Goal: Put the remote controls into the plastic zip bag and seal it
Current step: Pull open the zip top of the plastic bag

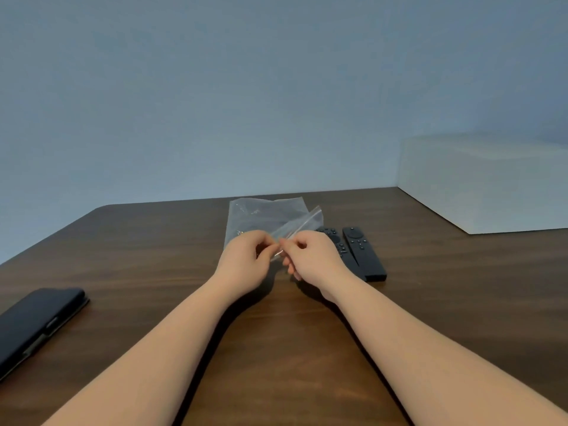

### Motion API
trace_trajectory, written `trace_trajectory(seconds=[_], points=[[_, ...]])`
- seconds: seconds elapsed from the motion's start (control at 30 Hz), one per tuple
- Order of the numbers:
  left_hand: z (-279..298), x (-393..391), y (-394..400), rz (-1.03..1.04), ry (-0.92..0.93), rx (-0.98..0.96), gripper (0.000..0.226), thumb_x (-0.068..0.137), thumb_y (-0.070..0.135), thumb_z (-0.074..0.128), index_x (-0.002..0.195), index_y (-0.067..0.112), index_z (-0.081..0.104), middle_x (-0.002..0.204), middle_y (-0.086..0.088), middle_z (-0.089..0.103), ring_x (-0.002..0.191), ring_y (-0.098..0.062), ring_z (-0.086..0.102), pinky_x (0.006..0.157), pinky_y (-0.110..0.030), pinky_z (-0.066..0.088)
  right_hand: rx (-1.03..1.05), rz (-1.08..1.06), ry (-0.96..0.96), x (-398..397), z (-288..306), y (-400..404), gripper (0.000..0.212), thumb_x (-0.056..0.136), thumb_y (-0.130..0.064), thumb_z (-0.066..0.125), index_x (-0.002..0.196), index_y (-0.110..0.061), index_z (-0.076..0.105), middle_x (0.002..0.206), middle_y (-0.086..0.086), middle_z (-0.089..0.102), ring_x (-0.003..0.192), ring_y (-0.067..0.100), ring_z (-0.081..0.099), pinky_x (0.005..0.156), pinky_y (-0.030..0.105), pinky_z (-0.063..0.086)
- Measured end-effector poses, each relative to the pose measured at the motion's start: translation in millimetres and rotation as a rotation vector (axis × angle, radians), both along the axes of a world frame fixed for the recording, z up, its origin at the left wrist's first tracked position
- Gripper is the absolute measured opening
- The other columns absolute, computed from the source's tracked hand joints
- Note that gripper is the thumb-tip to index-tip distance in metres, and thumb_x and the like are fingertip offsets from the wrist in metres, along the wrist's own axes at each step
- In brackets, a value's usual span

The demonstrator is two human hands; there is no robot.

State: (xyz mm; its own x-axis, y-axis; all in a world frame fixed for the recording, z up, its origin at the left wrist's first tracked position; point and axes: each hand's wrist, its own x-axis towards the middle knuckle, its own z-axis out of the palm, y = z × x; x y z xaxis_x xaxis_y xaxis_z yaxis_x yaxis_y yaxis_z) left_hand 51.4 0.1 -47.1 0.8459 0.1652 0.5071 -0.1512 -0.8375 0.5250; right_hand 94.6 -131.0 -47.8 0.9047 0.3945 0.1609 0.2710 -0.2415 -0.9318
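Observation:
A clear plastic zip bag (264, 215) lies on the dark wooden table (153, 247) near its far edge, with its near zip edge lifted. My left hand (246, 256) and my right hand (310, 256) both pinch that zip edge, fingertips almost touching. Two black remote controls lie side by side just right of the bag: the outer remote (364, 253) shows fully, while the inner remote (333, 238) is partly hidden behind my right hand. Both remotes are outside the bag.
A black phone in a folio case (33, 327) lies at the table's left front. A white box (485, 182) stands at the back right corner. A plain blue-grey wall rises behind the table.

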Motion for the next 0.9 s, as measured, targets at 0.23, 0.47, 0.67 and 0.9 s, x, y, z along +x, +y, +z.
trace_trajectory(seconds=[0.23,0.47,0.67,0.9], points=[[3,0,7,0.077,-0.038,0.003,0.010,0.090,0.014,0.051,0.082,0.009,0.055,0.071,-0.003,0.060,0.072,-0.026,0.057,0.066,-0.036,0.046,-0.047,-0.006,-0.057,-4,4,-2,0.031,0.094,-0.027,0.054,0.074,-0.006,0.067,0.061,-0.002,0.061,0.051,0.008,0.053,0.052,0.020,0.043],[11,-8,14,0.021,-0.139,0.066,0.026,0.086,0.002,0.048,0.103,0.018,0.059,0.072,-0.002,0.056,0.065,-0.017,0.049,0.060,-0.019,0.039,-0.013,-0.003,0.025,-6,9,-4,0.031,0.095,-0.022,0.050,0.076,-0.004,0.066,0.059,0.002,0.059,0.045,0.009,0.049,0.048,0.022,0.041],[9,-7,13,0.081,-0.063,0.066,0.031,0.078,0.007,0.054,0.100,0.025,0.044,0.072,0.004,0.051,0.063,-0.013,0.050,0.057,-0.026,0.039,-0.066,0.059,0.007,-8,10,-6,0.032,0.096,-0.023,0.049,0.071,-0.009,0.063,0.061,0.004,0.060,0.033,0.002,0.044,0.048,0.019,0.044],[6,-2,24,0.195,-0.099,0.136,0.025,0.082,0.005,0.051,0.101,0.014,0.065,0.100,-0.002,0.046,0.067,-0.015,0.045,0.065,-0.028,0.039,-0.025,0.044,0.033,-8,12,-6,0.032,0.097,-0.021,0.048,0.077,-0.004,0.065,0.059,0.004,0.059,0.030,0.002,0.043,0.041,0.016,0.042]])
